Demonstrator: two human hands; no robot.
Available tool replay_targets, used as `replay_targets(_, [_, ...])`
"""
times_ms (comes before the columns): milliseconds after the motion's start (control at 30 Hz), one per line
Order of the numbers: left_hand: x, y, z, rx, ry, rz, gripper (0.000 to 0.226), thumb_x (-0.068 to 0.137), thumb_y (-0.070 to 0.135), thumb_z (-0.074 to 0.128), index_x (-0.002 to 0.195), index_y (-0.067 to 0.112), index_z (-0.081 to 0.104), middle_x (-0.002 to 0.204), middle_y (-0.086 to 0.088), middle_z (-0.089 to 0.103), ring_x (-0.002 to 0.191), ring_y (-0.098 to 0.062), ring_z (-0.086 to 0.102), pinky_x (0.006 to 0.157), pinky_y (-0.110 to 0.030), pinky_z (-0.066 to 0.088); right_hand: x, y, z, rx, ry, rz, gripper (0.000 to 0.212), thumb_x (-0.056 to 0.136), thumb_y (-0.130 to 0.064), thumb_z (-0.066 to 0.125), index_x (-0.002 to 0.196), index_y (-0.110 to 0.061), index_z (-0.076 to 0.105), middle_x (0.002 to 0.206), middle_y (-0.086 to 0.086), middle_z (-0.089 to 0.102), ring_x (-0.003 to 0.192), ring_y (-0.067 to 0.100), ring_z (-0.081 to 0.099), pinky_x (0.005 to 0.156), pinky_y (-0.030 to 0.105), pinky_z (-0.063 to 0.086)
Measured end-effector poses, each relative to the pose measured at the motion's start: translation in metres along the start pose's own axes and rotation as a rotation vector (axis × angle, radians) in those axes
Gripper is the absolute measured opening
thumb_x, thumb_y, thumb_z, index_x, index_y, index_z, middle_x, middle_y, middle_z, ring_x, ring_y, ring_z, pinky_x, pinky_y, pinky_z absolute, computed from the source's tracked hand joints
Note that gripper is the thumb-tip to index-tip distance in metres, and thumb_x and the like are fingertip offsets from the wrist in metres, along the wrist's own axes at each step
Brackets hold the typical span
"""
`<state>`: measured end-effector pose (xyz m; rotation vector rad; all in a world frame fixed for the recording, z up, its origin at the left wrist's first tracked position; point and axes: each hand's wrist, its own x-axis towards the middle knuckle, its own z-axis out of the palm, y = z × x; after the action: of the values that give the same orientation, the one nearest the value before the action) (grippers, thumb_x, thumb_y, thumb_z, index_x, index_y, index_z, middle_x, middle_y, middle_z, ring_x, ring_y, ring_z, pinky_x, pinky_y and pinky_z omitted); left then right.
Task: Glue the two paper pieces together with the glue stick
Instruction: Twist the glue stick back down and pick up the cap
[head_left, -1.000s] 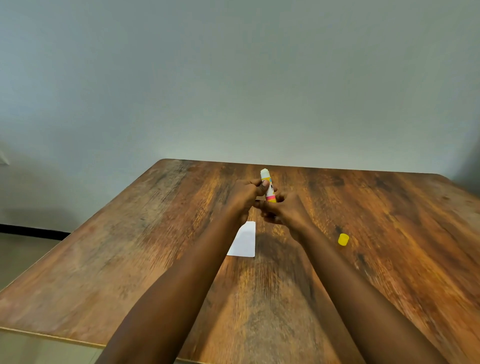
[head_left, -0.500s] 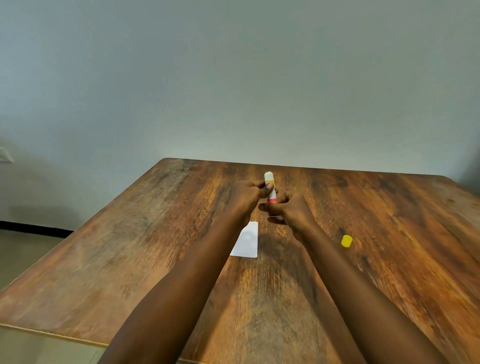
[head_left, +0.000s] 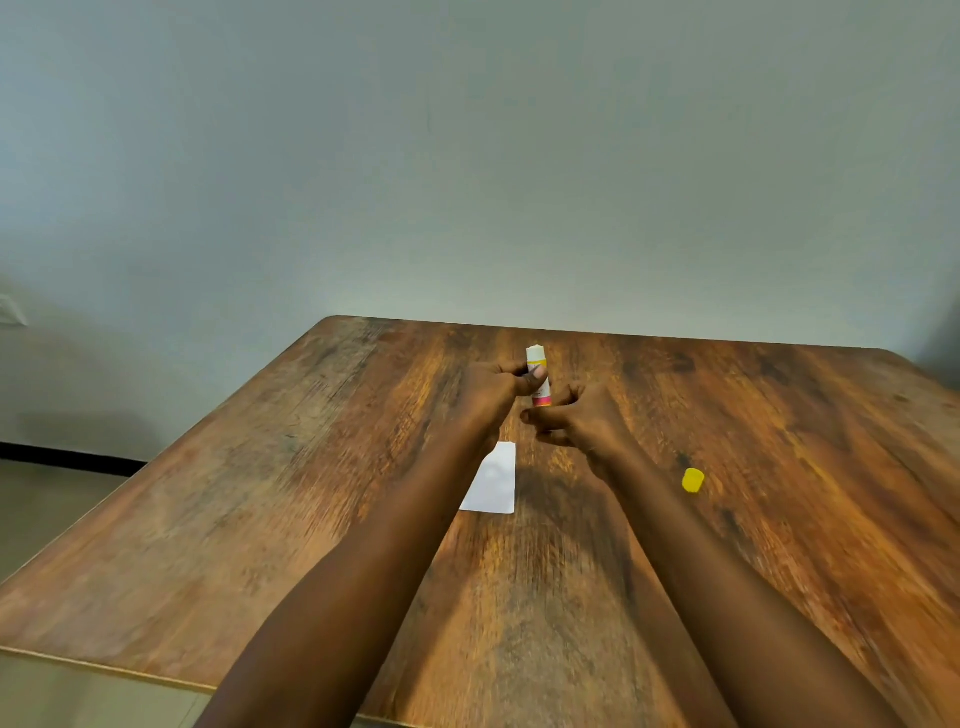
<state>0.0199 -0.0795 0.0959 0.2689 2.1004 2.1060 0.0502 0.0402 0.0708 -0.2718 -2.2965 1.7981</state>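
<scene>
**Risks, big to small.**
- Counter (head_left: 260, 519): bare wood, nothing under the paper piece (head_left: 493, 480). Glue run past its edge would smear the wood & stick the sheet down.
- Left hand (head_left: 493, 389), beyond the paper's far edge & up off the wood: grip clamped on the glue stick (head_left: 537, 374) mid-barrel, thumb over the front.
- Right hand (head_left: 582, 421), just right of that far edge: grip curled at the stick's pink base. Looks like a pinch there, prob. to twist; contact partly hidden. If too much gets wound out, the soft glue column could snap or mash when pressed.
- Paper piece: light, nothing pinning it, so it may drag or crease under the stroke unless 1 hand holds it. Only 1 sheet visible; 2nd poss. under the left forearm or stacked, can't tell.
- Cap (head_left: 692, 479), well right of the paper: loose, round, could roll off. Left off too long, glue dries.

**Looks.**
- Paper piece: small white rectangle, flat, left edge hidden by the forearm.
- Glue stick: upright w/ slight tilt, above the counter beyond the paper's far edge. White barrel, yellow band near top, pink base, pale tip exposed.
- Cap: small, yellow.
</scene>
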Motion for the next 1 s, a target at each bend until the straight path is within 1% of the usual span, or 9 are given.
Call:
replay_targets(100, [0.000,0.004,0.000,-0.023,0.001,0.000,0.034,0.086,0.010,0.065,0.117,-0.003,0.064,0.120,-0.015,0.067,0.087,-0.007,0.059,0.065,-0.009,0.040,0.000,0.001,0.002,0.116,-0.074,0.008,0.033,0.077,-0.013,0.073,0.103,0.003,0.060,0.089,0.010,0.066,0.078,0.020,0.069,0.061,0.022,0.056])
replay_targets(200, [0.001,0.006,-0.003,-0.052,0.009,-0.009,0.034,0.085,0.009,0.065,0.117,-0.005,0.064,0.122,-0.017,0.065,0.110,-0.022,0.060,0.089,-0.026,0.043,0.002,0.002,-0.009,0.270,-0.273,0.056,0.021,0.082,-0.012,0.067,0.100,-0.001,0.067,0.090,0.012,0.071,0.082,0.021,0.071,0.067,0.026,0.058])
replay_targets(300, [0.002,0.005,-0.006,-0.057,0.022,-0.018,0.033,0.086,0.009,0.064,0.117,-0.004,0.064,0.123,-0.017,0.065,0.114,-0.023,0.057,0.095,-0.031,0.039,0.004,0.001,-0.015,0.346,-0.327,0.126,0.014,0.085,-0.009,0.064,0.093,0.001,0.070,0.088,0.013,0.075,0.083,0.025,0.073,0.064,0.028,0.058])
replay_targets(433, [0.002,0.002,-0.005,-0.045,0.033,-0.013,0.034,0.085,0.008,0.065,0.117,-0.005,0.064,0.124,-0.017,0.064,0.116,-0.025,0.058,0.094,-0.030,0.041,0.000,-0.001,-0.010,0.231,-0.176,0.064,0.009,0.077,-0.008,0.072,0.083,-0.002,0.070,0.084,0.011,0.073,0.071,0.019,0.073,0.058,0.023,0.057])
replay_targets(567, [0.001,0.002,0.001,-0.062,0.045,-0.023,0.035,0.084,0.010,0.067,0.116,-0.005,0.064,0.122,-0.018,0.065,0.115,-0.026,0.059,0.087,-0.029,0.043,-0.002,-0.001,0.007,0.055,0.046,0.024,0.031,0.074,-0.012,0.076,0.098,0.003,0.063,0.092,0.014,0.068,0.077,0.024,0.070,0.070,0.030,0.058])
replay_targets(700, [0.000,0.004,-0.002,-0.070,0.053,-0.022,0.036,0.085,0.010,0.066,0.117,-0.005,0.064,0.123,-0.019,0.065,0.116,-0.029,0.059,0.085,-0.029,0.045,-0.003,0.001,0.003,0.198,-0.134,0.047,0.033,0.080,-0.015,0.071,0.108,0.000,0.061,0.096,0.014,0.068,0.082,0.024,0.070,0.075,0.032,0.058])
replay_targets(800, [0.001,0.004,-0.006,-0.065,0.057,-0.019,0.036,0.085,0.009,0.065,0.118,-0.006,0.063,0.126,-0.018,0.063,0.112,-0.022,0.057,0.090,-0.028,0.039,-0.002,0.001,-0.007,0.253,-0.275,0.086,0.015,0.084,-0.013,0.065,0.095,-0.003,0.069,0.090,0.013,0.072,0.082,0.024,0.072,0.067,0.027,0.058])
replay_targets(900, [0.001,0.001,-0.006,-0.065,0.058,-0.022,0.036,0.085,0.009,0.066,0.117,-0.005,0.063,0.126,-0.018,0.063,0.103,-0.014,0.053,0.089,-0.027,0.036,-0.001,0.001,-0.009,0.218,-0.222,0.062,0.014,0.081,-0.011,0.068,0.089,-0.001,0.072,0.085,0.012,0.074,0.077,0.022,0.074,0.067,0.028,0.060])
replay_targets(1000, [0.000,-0.002,-0.002,-0.056,0.066,-0.014,0.036,0.084,0.010,0.066,0.116,-0.005,0.064,0.125,-0.018,0.064,0.112,-0.021,0.058,0.089,-0.028,0.039,-0.002,0.002,-0.001,0.073,-0.045,0.006,0.016,0.075,-0.012,0.075,0.086,-0.002,0.070,0.085,0.009,0.072,0.075,0.021,0.073,0.074,0.032,0.060])
